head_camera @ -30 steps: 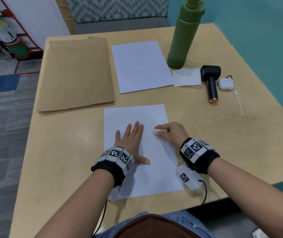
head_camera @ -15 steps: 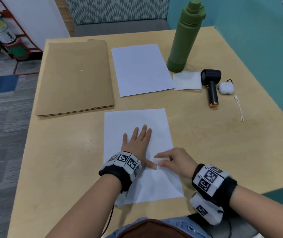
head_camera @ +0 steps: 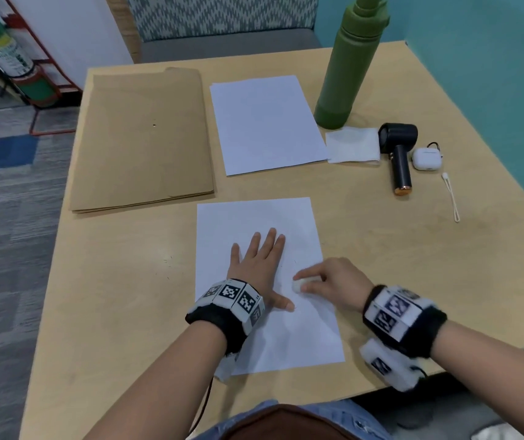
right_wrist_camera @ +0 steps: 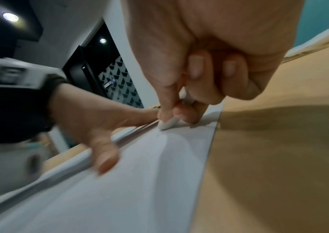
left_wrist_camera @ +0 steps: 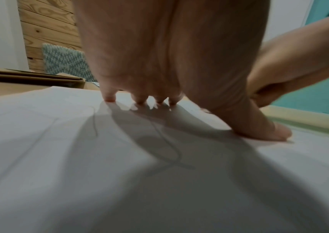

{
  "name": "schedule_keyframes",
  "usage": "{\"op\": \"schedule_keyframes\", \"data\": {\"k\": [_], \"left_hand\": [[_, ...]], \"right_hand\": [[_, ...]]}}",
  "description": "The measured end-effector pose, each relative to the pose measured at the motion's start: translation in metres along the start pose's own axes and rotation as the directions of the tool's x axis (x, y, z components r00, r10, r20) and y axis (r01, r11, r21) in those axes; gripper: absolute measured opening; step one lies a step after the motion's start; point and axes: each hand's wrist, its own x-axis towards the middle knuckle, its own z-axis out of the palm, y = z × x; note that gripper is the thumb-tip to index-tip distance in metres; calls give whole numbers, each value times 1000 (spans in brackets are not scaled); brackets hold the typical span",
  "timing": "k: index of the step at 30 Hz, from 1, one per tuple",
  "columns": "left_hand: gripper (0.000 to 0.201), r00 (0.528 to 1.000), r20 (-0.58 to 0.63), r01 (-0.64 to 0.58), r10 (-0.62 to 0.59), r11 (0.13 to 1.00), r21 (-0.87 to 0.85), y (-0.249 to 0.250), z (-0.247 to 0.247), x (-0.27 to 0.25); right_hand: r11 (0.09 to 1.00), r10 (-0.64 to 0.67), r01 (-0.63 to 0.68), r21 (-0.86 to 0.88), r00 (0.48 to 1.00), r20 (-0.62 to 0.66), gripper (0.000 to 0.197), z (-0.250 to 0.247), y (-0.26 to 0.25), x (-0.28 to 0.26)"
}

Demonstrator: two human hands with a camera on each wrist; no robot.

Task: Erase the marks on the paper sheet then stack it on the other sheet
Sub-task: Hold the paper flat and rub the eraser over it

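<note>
A white paper sheet [head_camera: 254, 217] lies near the table's front edge. My left hand [head_camera: 259, 262] lies flat on it with the fingers spread, pressing it down; in the left wrist view faint pencil lines [left_wrist_camera: 169, 141] show under the palm. My right hand [head_camera: 327, 284] pinches a small white eraser [head_camera: 297, 285] whose tip touches the sheet just right of the left thumb; the right wrist view shows the eraser [right_wrist_camera: 168, 123] between thumb and fingers. A second white sheet [head_camera: 267, 122] lies farther back.
A brown envelope [head_camera: 143, 138] lies at the back left. A green bottle [head_camera: 349, 65], a folded white tissue [head_camera: 353, 144], a black hand fan [head_camera: 399, 154], a white earbud case [head_camera: 424, 158] and a white strap [head_camera: 451, 198] sit at the right.
My right hand with the eraser went from the sheet's upper right toward me to beside the left thumb, then moved back away a little. The left hand stayed flat on the sheet.
</note>
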Motion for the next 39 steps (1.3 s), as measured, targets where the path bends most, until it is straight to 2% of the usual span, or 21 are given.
{"op": "schedule_keyframes", "data": {"k": [2,4,6,8,11,13,14,16,18,20,22,24,26,28,31,33,35,37,38,39], "left_hand": [[124,1000,4,7,-7,1000,5,0,-1,0],[124,1000,4,11,-11,1000,16,0,-1,1],[125,1000,6,11,-11,1000,17,1,0,1],[125,1000,8,6,-6,1000,7,1,1,1],[126,1000,4,-6,6,1000,-9,0,1,1],[126,1000,4,-5,5,1000,-12,-1,1,1],[126,1000,0,-1,1,1000,-12,-1,1,1],[128,1000,-10,5,-5,1000,-19,-1,1,0],[131,1000,-18,9,-9,999,-36,0,0,-1],[132,1000,-23,13,-14,999,-43,1,1,-1],[133,1000,-26,12,-13,999,-44,1,1,-1],[133,1000,-27,12,-13,999,-47,0,2,-1],[132,1000,-26,10,-11,999,-50,-1,2,-1],[131,999,-30,8,-10,998,-63,-2,1,0],[132,999,-32,8,-10,998,-65,0,0,0],[131,999,-38,8,-11,998,-58,0,1,-1],[130,999,-39,4,-6,998,-55,-2,3,0],[127,1000,-25,-7,7,1000,-21,-3,4,2],[124,1000,-18,-14,14,1000,-6,-4,4,3],[122,1000,-13,-20,20,1000,2,-4,3,3]], "right_hand": [[1000,13,-13,3,997,-81,28,-10,-5,19],[996,67,-52,76,976,-208,29,-14,-10,35],[992,94,-66,109,955,-280,28,-6,-11,36],[996,71,-54,77,966,-250,29,8,-8,18],[999,22,-19,39,997,-78,29,22,-1,-10],[1000,9,-9,18,1000,-3,29,15,-2,-6],[1000,11,-10,22,1000,-13,29,8,-5,2],[996,42,-31,80,990,-136,28,-4,-11,23],[986,96,-52,160,956,-276,28,-9,-18,38],[978,113,-49,203,940,-320,29,0,-22,35],[986,69,-28,165,967,-247,30,16,-21,18],[993,31,-19,113,994,-106,29,27,-21,3],[998,24,-22,57,999,-40,29,20,-22,6],[999,32,-28,40,994,-109,29,6,-24,24],[984,115,-67,165,945,-305,29,-9,-24,46],[984,93,-39,174,944,-315,29,-3,-24,42],[993,13,12,116,977,-214,30,10,-22,25],[999,-33,34,25,998,-49,30,17,-18,10],[999,-27,27,-18,1000,-7,29,13,-14,9],[999,-16,15,-41,1000,-19,29,6,-11,12]]}}
